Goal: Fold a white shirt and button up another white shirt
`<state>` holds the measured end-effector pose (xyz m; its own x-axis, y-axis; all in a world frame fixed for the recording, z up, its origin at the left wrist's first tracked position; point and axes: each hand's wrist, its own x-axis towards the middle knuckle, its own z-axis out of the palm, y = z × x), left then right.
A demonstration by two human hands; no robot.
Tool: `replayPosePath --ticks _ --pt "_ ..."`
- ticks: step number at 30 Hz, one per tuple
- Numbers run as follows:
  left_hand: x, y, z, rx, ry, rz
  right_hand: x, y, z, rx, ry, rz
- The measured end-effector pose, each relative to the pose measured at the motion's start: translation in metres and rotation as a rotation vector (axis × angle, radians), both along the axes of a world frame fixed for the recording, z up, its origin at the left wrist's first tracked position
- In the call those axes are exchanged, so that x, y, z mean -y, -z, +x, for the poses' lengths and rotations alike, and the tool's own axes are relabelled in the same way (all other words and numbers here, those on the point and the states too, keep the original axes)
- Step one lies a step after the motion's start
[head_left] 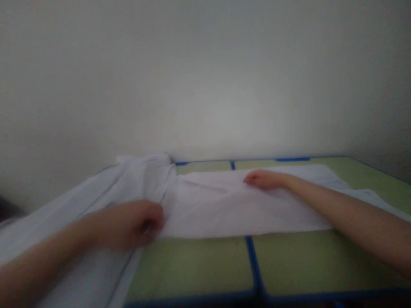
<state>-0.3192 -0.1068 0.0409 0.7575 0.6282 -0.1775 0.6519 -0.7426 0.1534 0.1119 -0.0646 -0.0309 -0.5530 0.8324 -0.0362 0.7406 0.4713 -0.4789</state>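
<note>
White cloth [205, 214] spreads over the green mats, with a long flat strip running to the right and a rumpled pile [138, 175] at the left. My left hand [138, 224] is over the near left part of the cloth, by the strip's front edge. Its fingers are curled in and blurred, and whatever they hold is hidden. Farther back, my right hand [265, 179] is closed with its fingertips down at the middle of the strip, pinching the cloth there. A flatter end of the cloth lies partly behind my right forearm.
Green mat panels with blue borders [253, 265] form the surface under the cloth. A plain grey wall [205, 85] rises directly behind it. Something dark [9, 209], too blurred to make out, is at the far left edge.
</note>
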Motion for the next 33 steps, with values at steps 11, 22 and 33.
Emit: replayPosePath --ticks 11,22,33 --pt "-0.033 0.031 0.125 0.145 0.029 -0.009 -0.007 -0.017 -0.006 0.057 0.129 0.124" --pt "-0.057 0.018 0.103 0.091 0.051 0.109 0.01 -0.009 -0.028 0.085 0.177 0.289" --pt "-0.081 0.08 0.092 -0.048 0.068 0.173 0.04 0.027 -0.043 0.119 -0.016 0.277"
